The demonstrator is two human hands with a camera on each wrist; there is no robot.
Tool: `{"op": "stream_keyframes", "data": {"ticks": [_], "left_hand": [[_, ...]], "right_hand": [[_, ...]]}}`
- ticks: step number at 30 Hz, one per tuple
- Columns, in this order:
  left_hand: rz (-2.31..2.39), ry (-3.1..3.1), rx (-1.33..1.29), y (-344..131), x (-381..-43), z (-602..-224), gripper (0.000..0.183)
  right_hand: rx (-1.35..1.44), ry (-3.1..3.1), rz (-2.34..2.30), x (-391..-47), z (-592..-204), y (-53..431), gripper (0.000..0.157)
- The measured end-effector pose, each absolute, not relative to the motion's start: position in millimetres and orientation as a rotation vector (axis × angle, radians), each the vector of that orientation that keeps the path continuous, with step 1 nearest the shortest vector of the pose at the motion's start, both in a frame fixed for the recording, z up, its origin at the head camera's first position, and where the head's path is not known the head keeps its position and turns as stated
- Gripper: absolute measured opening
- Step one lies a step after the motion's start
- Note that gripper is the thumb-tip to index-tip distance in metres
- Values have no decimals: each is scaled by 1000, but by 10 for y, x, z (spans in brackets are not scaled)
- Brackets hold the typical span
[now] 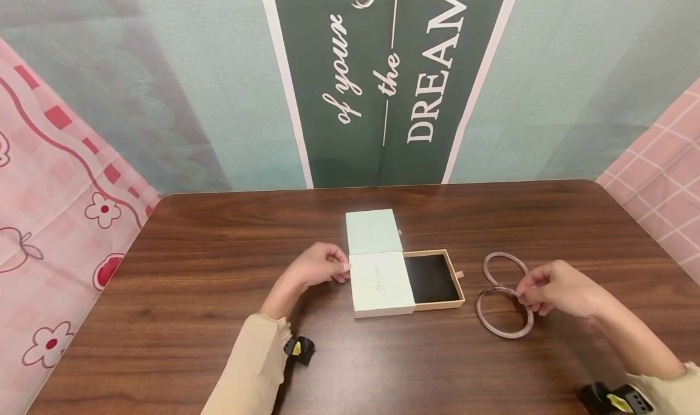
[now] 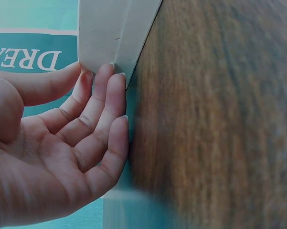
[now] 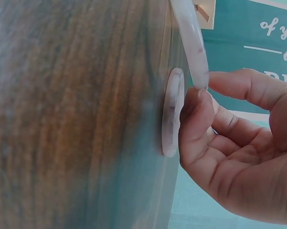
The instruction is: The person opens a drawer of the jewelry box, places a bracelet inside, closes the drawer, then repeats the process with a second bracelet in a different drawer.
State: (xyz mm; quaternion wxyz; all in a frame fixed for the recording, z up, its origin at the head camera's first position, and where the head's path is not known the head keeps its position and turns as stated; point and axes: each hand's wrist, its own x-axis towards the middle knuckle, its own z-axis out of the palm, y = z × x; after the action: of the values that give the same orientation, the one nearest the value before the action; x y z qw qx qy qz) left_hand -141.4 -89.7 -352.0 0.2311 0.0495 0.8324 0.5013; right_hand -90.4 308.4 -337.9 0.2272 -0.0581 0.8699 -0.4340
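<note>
A white sliding gift box lies on the table with its black-lined drawer pulled out to the right. My left hand grips the box's left end, thumb at the upper edge and fingertips against the side wall. My right hand pinches a pale purple, translucent bangle between thumb and fingers, tilted and raised off the wood in the right wrist view. Just behind it, a second similar bangle lies flat on the table, close to the right fingers.
A closed pale mint box with a small tab lies directly behind the white box. The dark wooden table has its far edge against a green curtain with white lettering. Pink patterned cloths hang at both sides.
</note>
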Motion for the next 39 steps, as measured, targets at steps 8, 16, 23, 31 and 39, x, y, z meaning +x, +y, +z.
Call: {"op": "stream_keyframes", "data": {"ticks": [8, 16, 23, 31, 39], "left_hand": [[1380, 2289, 142, -898, -1418, -3526, 6], [1381, 2291, 137, -896, -1414, -3524, 6], [1380, 2294, 135, -897, -1406, -3515, 6], [1382, 2284, 142, -898, -1411, -3524, 6], [1387, 2278, 143, -902, -1413, -3522, 6]], "right_hand": [[-175, 2415, -1190, -926, -3347, 3091, 13], [-222, 2442, -1179, -954, -3315, 3108, 13], [-244, 2468, -1177, -985, -3263, 3082, 11], [-234, 2501, -1161, -1033, -3193, 3029, 13], [-214, 2505, -1200, -1098, -3087, 3022, 15]]}}
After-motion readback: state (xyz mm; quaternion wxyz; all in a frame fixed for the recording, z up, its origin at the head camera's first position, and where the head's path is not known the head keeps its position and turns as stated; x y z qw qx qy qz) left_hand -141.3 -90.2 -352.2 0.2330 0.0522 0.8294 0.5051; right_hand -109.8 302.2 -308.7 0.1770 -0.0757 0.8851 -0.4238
